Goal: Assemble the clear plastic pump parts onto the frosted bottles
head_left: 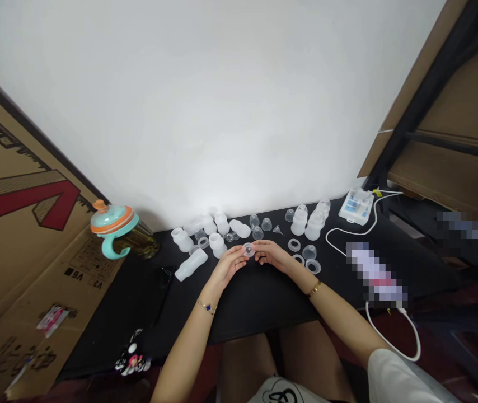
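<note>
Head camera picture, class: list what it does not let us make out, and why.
All in the head view:
- Small clear piece between the left hand and right hand: too small for fine detail, partly covered by fingertips.
- Long pale object at right: masked by pixel blocks.
- White case: labels too small to read.
- Cardboard box: cut off by the left edge.

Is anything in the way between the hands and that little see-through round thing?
Nothing that I can see: the left hand and right hand both have fingertips at the clear round piece.
</note>
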The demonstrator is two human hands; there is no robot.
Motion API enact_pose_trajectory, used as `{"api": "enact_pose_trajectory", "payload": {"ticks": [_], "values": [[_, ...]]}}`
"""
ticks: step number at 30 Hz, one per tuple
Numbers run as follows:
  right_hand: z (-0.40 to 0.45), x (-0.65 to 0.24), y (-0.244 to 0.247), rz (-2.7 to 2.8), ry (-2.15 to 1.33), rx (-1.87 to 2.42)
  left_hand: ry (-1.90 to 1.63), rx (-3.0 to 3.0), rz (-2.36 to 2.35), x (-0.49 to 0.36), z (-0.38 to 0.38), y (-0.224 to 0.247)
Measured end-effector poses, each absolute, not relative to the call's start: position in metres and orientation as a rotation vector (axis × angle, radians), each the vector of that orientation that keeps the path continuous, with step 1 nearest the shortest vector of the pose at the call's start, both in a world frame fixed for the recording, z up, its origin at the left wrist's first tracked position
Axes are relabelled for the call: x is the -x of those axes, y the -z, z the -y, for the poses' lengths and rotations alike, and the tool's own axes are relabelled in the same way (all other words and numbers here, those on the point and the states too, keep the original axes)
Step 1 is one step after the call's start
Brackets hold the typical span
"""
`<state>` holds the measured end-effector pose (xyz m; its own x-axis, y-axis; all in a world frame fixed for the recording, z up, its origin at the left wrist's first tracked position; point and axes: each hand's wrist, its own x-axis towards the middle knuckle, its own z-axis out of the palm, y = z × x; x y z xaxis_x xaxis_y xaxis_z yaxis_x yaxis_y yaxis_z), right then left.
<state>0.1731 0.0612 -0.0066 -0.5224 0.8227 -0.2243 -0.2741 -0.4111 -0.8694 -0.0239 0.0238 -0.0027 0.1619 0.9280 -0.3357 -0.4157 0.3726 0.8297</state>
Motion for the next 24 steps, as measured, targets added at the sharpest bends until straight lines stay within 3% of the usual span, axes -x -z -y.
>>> {"api": "enact_pose_trajectory", "payload": {"ticks": [24], "values": [[-0.0599,-0.174,0.0033,1.05,-2.005,0.864,-1.06,-0.656,-0.995,0.0229,-0.0221,-0.0017]]}}
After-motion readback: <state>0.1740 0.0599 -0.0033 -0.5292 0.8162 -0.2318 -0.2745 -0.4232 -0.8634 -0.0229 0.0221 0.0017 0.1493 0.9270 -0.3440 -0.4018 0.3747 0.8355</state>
